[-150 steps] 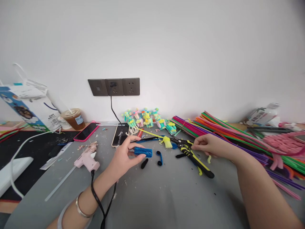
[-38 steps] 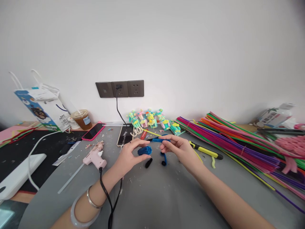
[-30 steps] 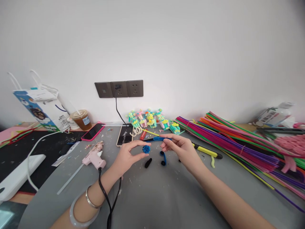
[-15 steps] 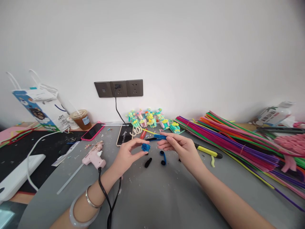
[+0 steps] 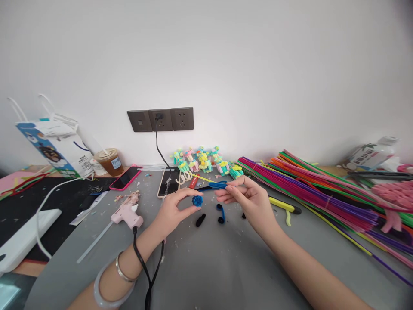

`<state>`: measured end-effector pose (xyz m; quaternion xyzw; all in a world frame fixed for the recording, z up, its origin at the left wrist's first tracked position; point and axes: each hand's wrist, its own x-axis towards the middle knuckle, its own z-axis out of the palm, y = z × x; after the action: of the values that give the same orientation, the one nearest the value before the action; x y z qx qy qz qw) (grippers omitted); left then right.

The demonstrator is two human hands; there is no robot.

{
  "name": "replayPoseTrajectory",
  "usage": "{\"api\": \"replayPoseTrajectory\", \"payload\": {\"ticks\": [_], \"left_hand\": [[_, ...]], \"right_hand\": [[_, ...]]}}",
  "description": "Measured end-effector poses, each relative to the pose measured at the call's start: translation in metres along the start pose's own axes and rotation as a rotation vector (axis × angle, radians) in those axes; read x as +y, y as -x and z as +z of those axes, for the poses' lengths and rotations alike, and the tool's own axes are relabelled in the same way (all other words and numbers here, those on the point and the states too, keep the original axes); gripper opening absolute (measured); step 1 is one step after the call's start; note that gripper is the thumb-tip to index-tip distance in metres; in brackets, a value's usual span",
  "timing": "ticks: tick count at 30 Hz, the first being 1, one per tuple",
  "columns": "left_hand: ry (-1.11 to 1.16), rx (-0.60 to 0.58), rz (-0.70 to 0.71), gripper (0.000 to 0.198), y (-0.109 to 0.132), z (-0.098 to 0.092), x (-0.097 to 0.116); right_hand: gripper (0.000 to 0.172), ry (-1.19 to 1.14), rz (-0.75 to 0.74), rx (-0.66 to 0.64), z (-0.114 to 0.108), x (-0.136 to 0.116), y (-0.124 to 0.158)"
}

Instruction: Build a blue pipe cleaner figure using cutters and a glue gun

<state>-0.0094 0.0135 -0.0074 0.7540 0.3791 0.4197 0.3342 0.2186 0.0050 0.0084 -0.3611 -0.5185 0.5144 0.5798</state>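
Observation:
Between thumb and fingertips, my left hand [image 5: 174, 211] pinches a small blue fuzzy pipe-cleaner piece [image 5: 197, 201], bunched into a knob. My right hand [image 5: 250, 200] grips a bent blue pipe cleaner [image 5: 217, 185] between thumb and index finger, its looped end pointing left. The two blue pieces are apart, held above the grey table mat [image 5: 206, 267]. Below them lie a short black fuzzy piece [image 5: 200, 220] and a blue strip with curled black ends [image 5: 220, 214]. A dark bit shows beside my right hand, too small to name.
On the left are a pink glue gun [image 5: 127, 213] with a black cord, a pink-cased phone [image 5: 125, 178] and a drink cup [image 5: 110, 162]. Pipe-cleaner bundles [image 5: 309, 193] spread over the right, by a yellow cutter [image 5: 285, 205]. Small colourful figures [image 5: 203, 161] stand along the wall.
My right hand has shifted slightly to the right with the bent blue pipe cleaner. The blue knob in my left hand has turned so its end faces me more.

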Motion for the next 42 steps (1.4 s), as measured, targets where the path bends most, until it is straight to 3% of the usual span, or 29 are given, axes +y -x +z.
{"api": "replayPoseTrajectory", "payload": {"ticks": [7,14,20,26,32,38,42], "left_hand": [[-0.001,0.004,-0.009,0.025,0.001,-0.001,0.001],[0.116,0.087,-0.029,0.024,-0.001,0.001,0.005],[0.199,0.112,-0.037,0.023,0.0,0.003,0.01],[0.212,0.121,-0.043,0.024,0.001,0.002,0.012],[0.216,0.104,-0.051,0.026,0.001,0.003,0.01],[0.203,0.098,-0.051,0.027,0.002,0.005,0.011],[0.185,0.096,-0.03,0.026,0.003,0.005,0.009]], "right_hand": [[0.027,0.067,-0.056,0.024,-0.003,0.003,-0.003],[0.031,0.036,0.033,-0.038,0.001,0.002,-0.001],[0.028,0.189,0.047,-0.091,0.004,0.004,-0.001],[0.02,0.338,-0.026,-0.098,0.006,0.018,0.001],[0.01,0.485,-0.201,-0.098,0.008,0.015,0.003],[0.009,0.602,-0.246,-0.133,0.009,0.018,0.004],[0.012,0.749,-0.378,-0.147,0.009,0.02,0.005]]}}
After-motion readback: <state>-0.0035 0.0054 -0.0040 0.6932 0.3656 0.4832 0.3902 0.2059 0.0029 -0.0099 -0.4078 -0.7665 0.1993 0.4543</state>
